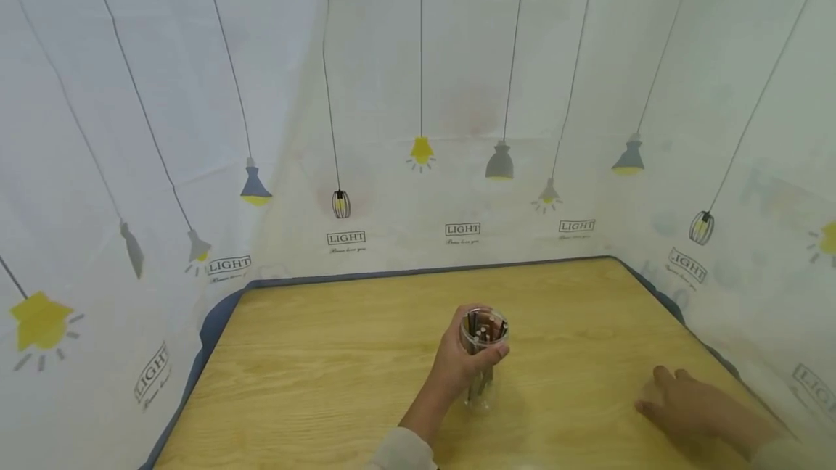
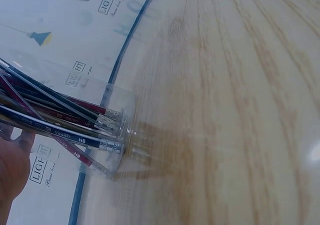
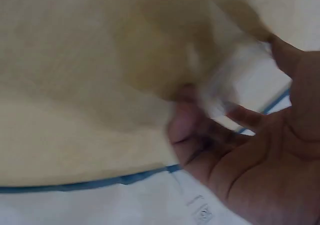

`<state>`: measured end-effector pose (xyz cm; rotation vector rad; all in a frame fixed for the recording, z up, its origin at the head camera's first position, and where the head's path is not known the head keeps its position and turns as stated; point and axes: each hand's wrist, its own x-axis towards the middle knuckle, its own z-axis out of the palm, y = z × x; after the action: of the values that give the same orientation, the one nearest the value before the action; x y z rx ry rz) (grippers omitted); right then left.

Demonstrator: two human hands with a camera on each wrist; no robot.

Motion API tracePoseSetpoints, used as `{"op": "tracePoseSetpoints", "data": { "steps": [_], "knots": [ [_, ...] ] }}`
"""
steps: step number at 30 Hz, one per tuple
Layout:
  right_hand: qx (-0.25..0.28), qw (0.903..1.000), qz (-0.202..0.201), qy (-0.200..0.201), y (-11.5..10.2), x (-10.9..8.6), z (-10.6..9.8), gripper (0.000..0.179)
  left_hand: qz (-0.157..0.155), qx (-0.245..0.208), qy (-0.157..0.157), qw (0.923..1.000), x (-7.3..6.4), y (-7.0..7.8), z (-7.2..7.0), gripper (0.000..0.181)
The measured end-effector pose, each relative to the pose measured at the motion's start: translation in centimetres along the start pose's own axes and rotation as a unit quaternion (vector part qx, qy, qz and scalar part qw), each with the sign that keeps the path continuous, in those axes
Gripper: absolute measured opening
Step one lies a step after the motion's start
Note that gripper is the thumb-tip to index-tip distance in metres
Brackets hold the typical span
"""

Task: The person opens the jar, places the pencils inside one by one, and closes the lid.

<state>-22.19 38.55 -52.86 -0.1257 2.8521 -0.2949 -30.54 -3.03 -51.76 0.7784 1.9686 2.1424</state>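
Observation:
My left hand (image 1: 457,357) grips a clear cup (image 1: 485,339) near its rim, in the middle of the table. Inside the cup stand several pencils (image 2: 60,120) in dark blue and red, with metal-banded ends at the bottom in the left wrist view. The cup's base is close over the wood there. To the right, low over the table, is my right hand (image 1: 692,408). In the right wrist view its thumb and curled fingers hold a small clear, whitish thing (image 3: 225,80), too blurred to name.
The wood-grain table (image 1: 326,354) has a dark blue edge (image 1: 418,270) along its back and sides. White sheets (image 1: 418,56) printed with hanging lamps and the word LIGHT surround it on the back, left and right.

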Motion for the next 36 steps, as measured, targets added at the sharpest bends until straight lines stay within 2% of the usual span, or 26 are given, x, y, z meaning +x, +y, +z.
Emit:
{"op": "tracePoseSetpoints", "data": {
  "steps": [3,5,11,16,20,25,29,36],
  "knots": [
    [0.006,0.9992,-0.002,0.039,0.8,0.3,0.9,0.09,0.003,0.004,0.004,1.0,0.2,-0.2,-0.1,0.067],
    [0.017,0.9989,0.003,0.044,1.3,0.2,1.3,0.093,0.004,0.006,0.005,1.0,0.2,-0.4,-0.1,0.065],
    [0.04,0.9973,0.053,0.032,1.9,0.0,1.9,0.116,0.002,0.007,0.01,0.9999,0.0,-0.7,0.2,0.065],
    [0.062,0.9941,0.076,0.047,2.5,0.1,2.2,0.112,0.004,0.005,0.013,0.9999,-0.3,-0.8,0.3,0.066],
    [0.082,0.9911,0.1,0.033,3.0,0.0,2.5,0.107,0.004,-0.009,0.004,0.9999,-0.4,-0.8,0.3,0.066],
    [0.088,0.9891,0.117,0.019,3.4,0.2,2.7,0.113,0.004,-0.017,-0.009,0.9998,-0.4,-0.7,0.2,0.066],
    [0.089,0.988,0.125,0.015,3.5,0.5,2.6,0.118,0.003,-0.013,-0.007,0.9999,-0.2,-0.7,0.0,0.067],
    [0.105,0.987,0.121,0.014,3.7,1.1,2.6,0.112,0.004,-0.012,-0.002,0.9999,-0.3,-0.7,-0.4,0.07]
  ]
}}
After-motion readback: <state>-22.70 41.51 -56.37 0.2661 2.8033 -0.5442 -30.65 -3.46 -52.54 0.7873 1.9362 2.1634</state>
